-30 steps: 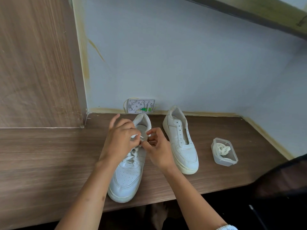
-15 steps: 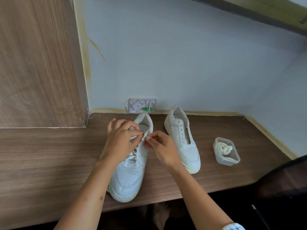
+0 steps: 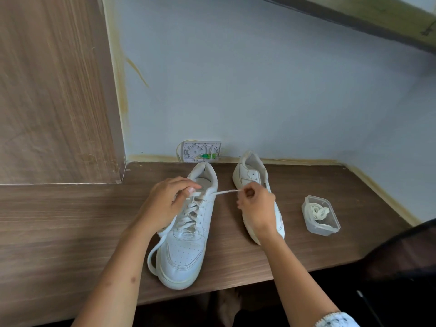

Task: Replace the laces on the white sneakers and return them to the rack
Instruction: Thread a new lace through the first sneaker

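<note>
- We count two white sneakers on the wooden shelf: the laced sneaker (image 3: 186, 232) nearer us and the unlaced sneaker (image 3: 253, 180) beside it.
- We see one lace (image 3: 225, 192) pulled taut from the laced sneaker's top eyelets.
- We count two hands: the left hand (image 3: 165, 204) and the right hand (image 3: 256, 206).
- We see one clear plastic container (image 3: 320, 215).
- We see one coiled lace (image 3: 317, 212) inside it.
- We see one white wall box (image 3: 200, 151).

Your right hand (image 3: 257, 206) pinches a taut white flat lace (image 3: 225, 192) at frame centre; your left hand (image 3: 165, 204) steadies the laced white leather sneaker (image 3: 186, 234) (its twin (image 3: 251, 172) sits unlaced behind).
</note>
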